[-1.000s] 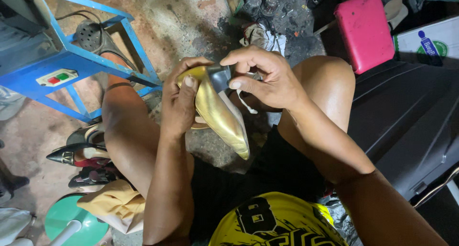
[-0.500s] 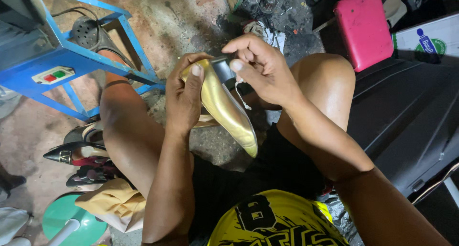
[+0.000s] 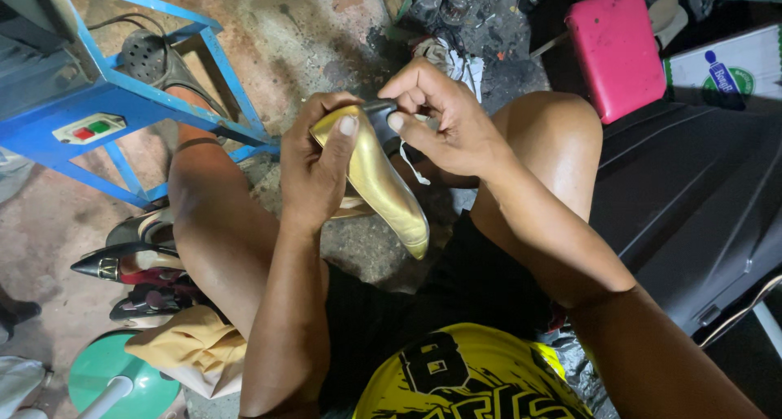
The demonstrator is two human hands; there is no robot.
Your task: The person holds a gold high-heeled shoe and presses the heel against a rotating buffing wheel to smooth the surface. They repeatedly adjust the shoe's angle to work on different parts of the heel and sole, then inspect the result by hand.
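Note:
A shiny gold pointed shoe hangs toe-down between my knees. My left hand wraps around its heel end, thumb pressed on the gold upper. My right hand pinches a small black piece at the top of the shoe's heel, thumb and fingers closed on it. A thin white strip dangles below my right hand.
A blue metal frame with a red and green switch box stands at the left. Several dark shoes lie by my left leg, above a green round base. A pink padded seat and a dark ribbed surface lie to the right.
Both hands and the shoe have shifted slightly up and right. My left thumb has moved onto the gold upper while my right hand keeps working at the heel tip.

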